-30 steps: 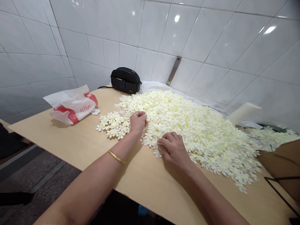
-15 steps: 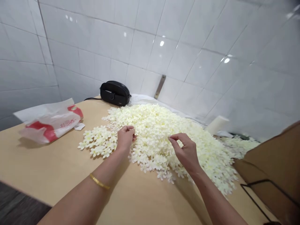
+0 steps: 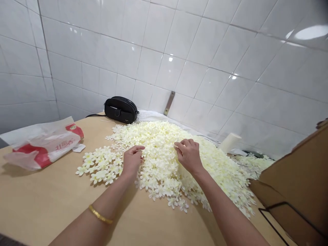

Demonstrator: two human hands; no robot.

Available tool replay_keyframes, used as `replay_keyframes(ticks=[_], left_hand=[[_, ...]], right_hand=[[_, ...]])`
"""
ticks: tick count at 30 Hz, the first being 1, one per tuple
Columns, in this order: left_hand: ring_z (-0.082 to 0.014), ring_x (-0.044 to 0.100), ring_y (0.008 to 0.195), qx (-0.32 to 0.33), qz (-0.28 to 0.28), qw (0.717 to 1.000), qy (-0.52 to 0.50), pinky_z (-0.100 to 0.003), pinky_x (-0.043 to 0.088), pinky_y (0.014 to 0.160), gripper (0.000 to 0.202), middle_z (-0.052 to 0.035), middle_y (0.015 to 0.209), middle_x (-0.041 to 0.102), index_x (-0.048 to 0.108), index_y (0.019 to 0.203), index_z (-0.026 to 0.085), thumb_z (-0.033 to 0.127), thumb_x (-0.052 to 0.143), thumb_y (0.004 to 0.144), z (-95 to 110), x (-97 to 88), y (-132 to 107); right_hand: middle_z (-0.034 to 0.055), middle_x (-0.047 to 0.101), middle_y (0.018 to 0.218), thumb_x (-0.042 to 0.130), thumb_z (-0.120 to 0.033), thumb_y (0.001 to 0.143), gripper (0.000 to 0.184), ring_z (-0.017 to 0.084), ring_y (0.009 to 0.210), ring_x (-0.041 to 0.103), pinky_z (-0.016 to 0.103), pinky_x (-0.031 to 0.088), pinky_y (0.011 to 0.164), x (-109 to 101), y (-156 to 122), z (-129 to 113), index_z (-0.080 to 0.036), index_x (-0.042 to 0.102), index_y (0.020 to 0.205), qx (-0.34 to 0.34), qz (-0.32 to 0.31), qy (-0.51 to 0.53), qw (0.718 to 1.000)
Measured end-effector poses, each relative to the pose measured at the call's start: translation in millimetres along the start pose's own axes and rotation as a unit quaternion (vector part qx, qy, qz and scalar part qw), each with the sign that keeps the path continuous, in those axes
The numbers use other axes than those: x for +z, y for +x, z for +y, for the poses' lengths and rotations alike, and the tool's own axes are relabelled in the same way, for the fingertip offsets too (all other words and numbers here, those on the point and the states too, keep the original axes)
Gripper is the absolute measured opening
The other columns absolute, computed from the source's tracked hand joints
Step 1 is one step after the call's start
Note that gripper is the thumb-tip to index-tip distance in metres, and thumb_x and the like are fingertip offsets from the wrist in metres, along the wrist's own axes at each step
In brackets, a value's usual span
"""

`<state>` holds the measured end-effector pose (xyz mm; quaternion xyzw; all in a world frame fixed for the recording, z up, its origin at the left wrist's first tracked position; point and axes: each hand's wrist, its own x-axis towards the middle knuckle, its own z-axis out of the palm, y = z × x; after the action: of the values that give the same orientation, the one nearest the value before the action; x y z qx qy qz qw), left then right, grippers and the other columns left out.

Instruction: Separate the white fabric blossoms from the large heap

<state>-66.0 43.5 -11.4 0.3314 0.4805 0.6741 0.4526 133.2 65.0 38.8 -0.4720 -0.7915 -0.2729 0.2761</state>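
Observation:
A big heap of cream artificial flowers (image 3: 205,160) covers the middle and right of the wooden table (image 3: 46,201). A smaller flat cluster of flowers (image 3: 101,165) lies apart at its left. My left hand (image 3: 132,160), with a gold bangle on the wrist, rests closed at the heap's left edge, fingers curled round something I cannot make out. My right hand (image 3: 188,154) sits on top of the heap with fingers pinched together on the flowers.
A black pouch (image 3: 120,109) lies at the back by the tiled wall. A red and white plastic bag (image 3: 43,145) is at the left. A white roll (image 3: 229,141) stands behind the heap. A brown cardboard box (image 3: 297,174) and a black wire frame (image 3: 287,218) stand at the right.
My right hand lifted from the heap's near edge, then came down further back on top of the heap. My left hand stayed closed at the heap's left edge. The camera tilted up.

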Motion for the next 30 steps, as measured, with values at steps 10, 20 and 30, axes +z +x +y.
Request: replay_keyframes(ticks=[10, 20, 30], left_hand=[[-0.0070, 0.042, 0.044, -0.002, -0.013, 0.999, 0.029, -0.019, 0.036, 0.043, 0.018, 0.0026, 0.052, 0.050, 0.062, 0.062, 0.016, 0.013, 0.046, 0.055, -7, 2.7, 0], [-0.0072, 0.043, 0.045, -0.001, -0.013, 1.000, 0.017, -0.019, 0.036, 0.044, 0.016, 0.0021, 0.053, 0.050, 0.060, 0.062, 0.015, 0.012, 0.045, 0.055, -4, 2.5, 0], [-0.0058, 0.041, 0.043, -0.003, -0.020, 1.000, 0.009, -0.019, 0.036, 0.045, 0.018, 0.0030, 0.051, 0.048, 0.060, 0.062, 0.015, 0.009, 0.044, 0.056, -5, 3.4, -1]], right_hand=[[0.0034, 0.054, 0.073, 0.045, -0.012, 0.077, 0.013, 0.016, 0.073, 0.044, 0.031, 0.030, 0.068, -18, -63, -71, -0.018, 0.057, 0.076, -0.085, -0.120, 0.205, 0.968], [0.0044, 0.053, 0.072, 0.044, -0.014, 0.078, 0.014, 0.016, 0.075, 0.042, 0.032, 0.029, 0.070, -7, -72, -98, -0.016, 0.056, 0.071, -0.123, -0.154, 0.185, 0.963], [0.0038, 0.054, 0.071, 0.043, -0.010, 0.077, 0.013, 0.016, 0.074, 0.044, 0.031, 0.031, 0.068, -6, -71, -94, -0.016, 0.054, 0.074, -0.047, -0.112, 0.244, 0.962]])
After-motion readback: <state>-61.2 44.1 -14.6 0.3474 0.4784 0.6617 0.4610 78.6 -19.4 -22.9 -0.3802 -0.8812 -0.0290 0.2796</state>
